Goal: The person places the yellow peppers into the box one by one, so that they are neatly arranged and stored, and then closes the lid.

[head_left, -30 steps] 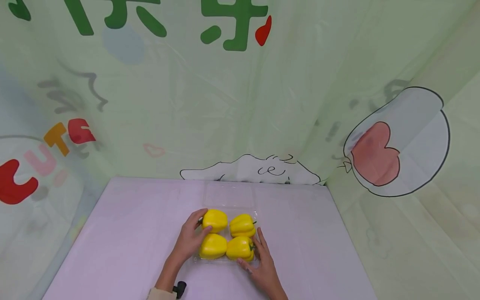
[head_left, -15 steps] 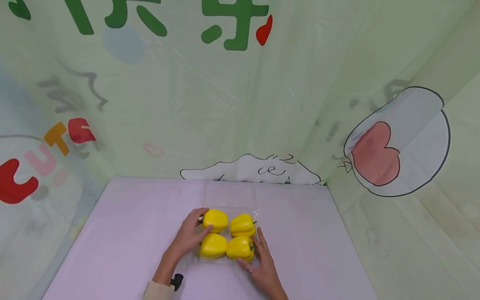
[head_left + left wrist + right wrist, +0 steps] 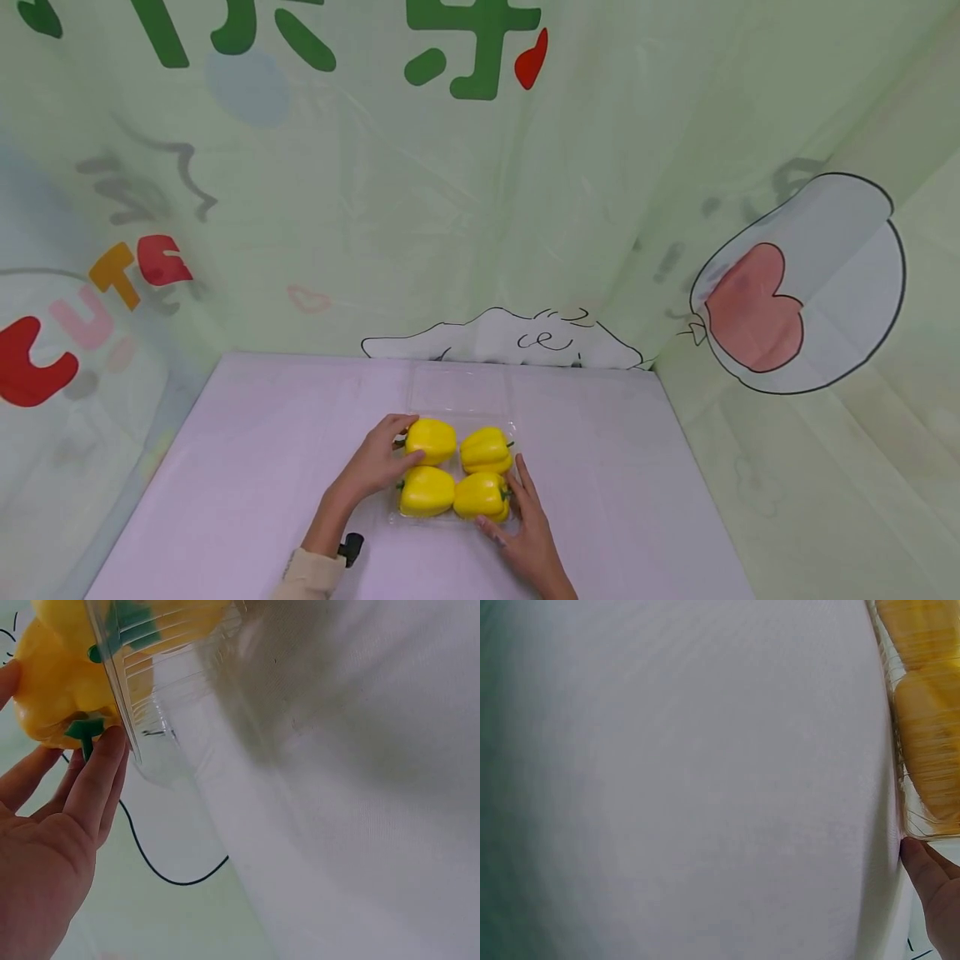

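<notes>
Several yellow bell peppers sit in two rows in a clear plastic clamshell box point(image 3: 420, 522). My left hand point(image 3: 378, 460) holds the back left bell pepper point(image 3: 431, 442), thumb on its near side and fingers round its stem end. In the left wrist view, fingertips touch the green stem point(image 3: 87, 729) beside the box's clear rim point(image 3: 114, 671). At the box's front right corner, my right hand point(image 3: 531, 537) steadies it, thumb in front and fingers along the right side. The front right pepper point(image 3: 480, 497) lies beside those fingers. Fingertips show at the box corner in the right wrist view.
The clear lid point(image 3: 459, 390) lies folded back behind the box. Underneath is a white-covered table point(image 3: 615, 483). Printed pale green curtains point(image 3: 480, 208) enclose its back and sides. A small black device point(image 3: 351, 548) is on the left wrist.
The left wrist and sleeve have shifted slightly left, with the fingers still on the same pepper. The front left pepper's stem now shows more. The right hand and box have stayed in place.
</notes>
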Tool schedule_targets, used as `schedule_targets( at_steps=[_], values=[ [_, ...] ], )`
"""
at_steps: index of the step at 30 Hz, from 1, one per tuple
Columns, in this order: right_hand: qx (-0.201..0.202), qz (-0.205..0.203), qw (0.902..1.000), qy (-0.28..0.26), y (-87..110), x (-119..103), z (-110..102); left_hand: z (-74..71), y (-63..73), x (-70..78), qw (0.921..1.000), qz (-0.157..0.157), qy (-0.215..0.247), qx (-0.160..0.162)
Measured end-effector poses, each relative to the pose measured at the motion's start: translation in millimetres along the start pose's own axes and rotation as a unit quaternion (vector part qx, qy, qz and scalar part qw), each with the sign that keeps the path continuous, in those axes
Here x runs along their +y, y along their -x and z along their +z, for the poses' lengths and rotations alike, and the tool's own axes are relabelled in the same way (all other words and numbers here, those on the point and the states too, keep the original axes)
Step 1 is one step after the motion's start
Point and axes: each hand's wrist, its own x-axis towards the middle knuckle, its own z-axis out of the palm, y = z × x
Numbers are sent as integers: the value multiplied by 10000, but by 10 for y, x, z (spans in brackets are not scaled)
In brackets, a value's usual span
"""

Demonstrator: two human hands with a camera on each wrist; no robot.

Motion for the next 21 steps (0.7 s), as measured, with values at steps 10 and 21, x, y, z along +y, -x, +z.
schedule_targets(
  at_steps=[10, 21],
  values=[
    [-59, 95, 9999, 44, -12, 4, 0, -29, 7, 54, 9997, -91, -220, -116],
    [31, 50, 10000, -39, -9, 27, 20, 5, -44, 50, 9987, -53, -468, -206]
  ],
)
